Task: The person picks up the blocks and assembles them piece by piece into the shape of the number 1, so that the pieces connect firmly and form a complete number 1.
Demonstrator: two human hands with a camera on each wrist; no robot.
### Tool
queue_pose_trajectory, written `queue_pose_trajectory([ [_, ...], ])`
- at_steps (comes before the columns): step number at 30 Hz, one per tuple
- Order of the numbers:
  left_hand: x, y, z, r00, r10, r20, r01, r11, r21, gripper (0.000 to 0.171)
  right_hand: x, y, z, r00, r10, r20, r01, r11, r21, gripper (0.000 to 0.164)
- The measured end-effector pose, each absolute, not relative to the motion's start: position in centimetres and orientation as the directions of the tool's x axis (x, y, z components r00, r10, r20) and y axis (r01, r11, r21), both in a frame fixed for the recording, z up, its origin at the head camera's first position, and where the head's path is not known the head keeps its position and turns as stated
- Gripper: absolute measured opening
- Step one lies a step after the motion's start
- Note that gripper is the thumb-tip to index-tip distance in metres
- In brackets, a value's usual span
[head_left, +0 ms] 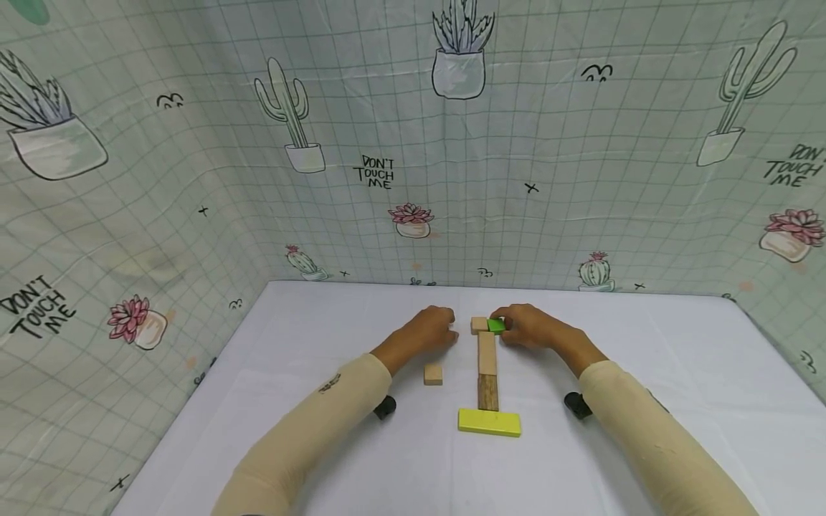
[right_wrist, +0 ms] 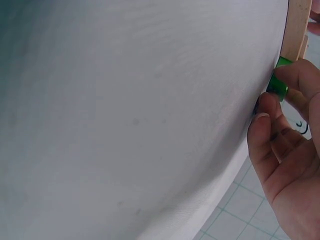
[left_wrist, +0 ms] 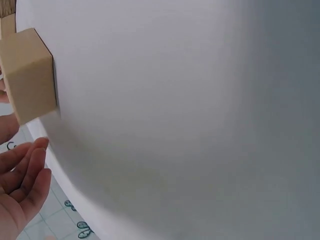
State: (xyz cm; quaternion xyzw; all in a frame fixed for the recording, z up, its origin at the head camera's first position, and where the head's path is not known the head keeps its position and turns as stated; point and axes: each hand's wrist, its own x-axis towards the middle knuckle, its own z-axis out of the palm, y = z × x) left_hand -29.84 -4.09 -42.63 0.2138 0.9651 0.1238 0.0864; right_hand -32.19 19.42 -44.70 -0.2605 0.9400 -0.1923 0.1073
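A small green block (head_left: 495, 326) sits against a small pale wooden block (head_left: 479, 325) at the far end of a line of blocks. My right hand (head_left: 525, 327) pinches the green block; in the right wrist view the thumb and fingers lie around the green block (right_wrist: 283, 63). To the left of the line, my left hand (head_left: 431, 330) is apart from the blocks, its fingers loosely bent with nothing between them. Nearer my body lies a loose wooden cube (head_left: 433, 375), which looms large as the wooden cube (left_wrist: 31, 80) in the left wrist view.
Running toward me are a pale wooden bar (head_left: 487, 352), a darker wooden block (head_left: 487, 393) and a yellow bar (head_left: 489, 423) laid crosswise. Black devices (head_left: 577, 405) show beneath both wrists. A patterned cloth (head_left: 477, 165) hangs behind the white table (head_left: 658, 373).
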Motion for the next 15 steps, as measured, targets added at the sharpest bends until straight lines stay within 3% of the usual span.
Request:
queue_pose_trajectory([
  [15,-27.9,-6.9,-42.5,-0.851,0.499,-0.163,0.440,0.847,0.297,0.037,-32.3,19.3,-44.7,-0.846,-0.522,-0.108,-0.442,0.799,-0.407,0.043],
])
